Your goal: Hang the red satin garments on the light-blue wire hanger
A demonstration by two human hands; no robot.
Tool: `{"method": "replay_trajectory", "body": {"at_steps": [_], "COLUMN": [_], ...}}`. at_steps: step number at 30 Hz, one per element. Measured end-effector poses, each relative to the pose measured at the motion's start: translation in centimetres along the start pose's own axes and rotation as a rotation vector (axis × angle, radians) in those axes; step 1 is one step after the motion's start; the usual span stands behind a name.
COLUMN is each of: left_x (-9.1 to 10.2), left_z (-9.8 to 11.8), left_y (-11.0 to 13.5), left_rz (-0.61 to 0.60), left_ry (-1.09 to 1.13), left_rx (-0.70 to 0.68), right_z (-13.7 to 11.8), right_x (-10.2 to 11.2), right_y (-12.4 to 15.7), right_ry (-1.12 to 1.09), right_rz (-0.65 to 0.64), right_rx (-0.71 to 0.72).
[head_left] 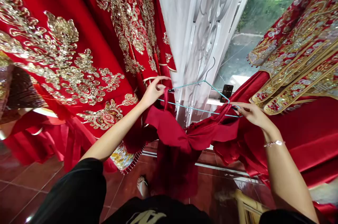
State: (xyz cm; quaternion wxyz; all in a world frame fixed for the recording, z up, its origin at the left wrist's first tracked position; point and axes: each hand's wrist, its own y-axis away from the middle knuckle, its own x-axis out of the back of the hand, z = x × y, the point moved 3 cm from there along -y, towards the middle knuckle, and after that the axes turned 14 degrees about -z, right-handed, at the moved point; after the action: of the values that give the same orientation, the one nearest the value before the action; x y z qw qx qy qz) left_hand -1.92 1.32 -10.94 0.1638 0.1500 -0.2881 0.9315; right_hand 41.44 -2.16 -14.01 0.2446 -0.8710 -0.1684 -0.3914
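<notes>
A dark red dress hangs by its straps from a light blue hanger with a bare metal hook. My left hand is closed at the hanger's left end, pinching the dress strap there. Closed fingers of my right hand grip the hanger's right end, close beside the other strap. A small dark thing shows at the fingertips of each hand; I cannot make out whether it is a clip or a nail. The dress skirt falls toward the floor in front of me.
Red garments with gold sequins hang at left, and an embroidered red jacket at right. A phone leans by the window. White metal grating stands ahead. A bamboo-like frame sits below, on the red tiles.
</notes>
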Motion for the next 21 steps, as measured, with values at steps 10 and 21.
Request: {"method": "replay_trajectory", "body": {"at_steps": [10,21], "left_x": [0.8,2.2], "left_z": [2.7,-0.5], "left_y": [6.8,7.8], "left_rz": [-0.076,-0.818], "left_ry": [-1.071,-0.979], "left_rx": [0.037,0.205], "right_z": [1.0,5.6], "right_x": [-2.8,-4.9], "right_y": [4.1,0.6], "right_ry": [-0.06,0.071], "right_rz": [0.159,0.277], "right_rx": [-0.074,-0.492]}}
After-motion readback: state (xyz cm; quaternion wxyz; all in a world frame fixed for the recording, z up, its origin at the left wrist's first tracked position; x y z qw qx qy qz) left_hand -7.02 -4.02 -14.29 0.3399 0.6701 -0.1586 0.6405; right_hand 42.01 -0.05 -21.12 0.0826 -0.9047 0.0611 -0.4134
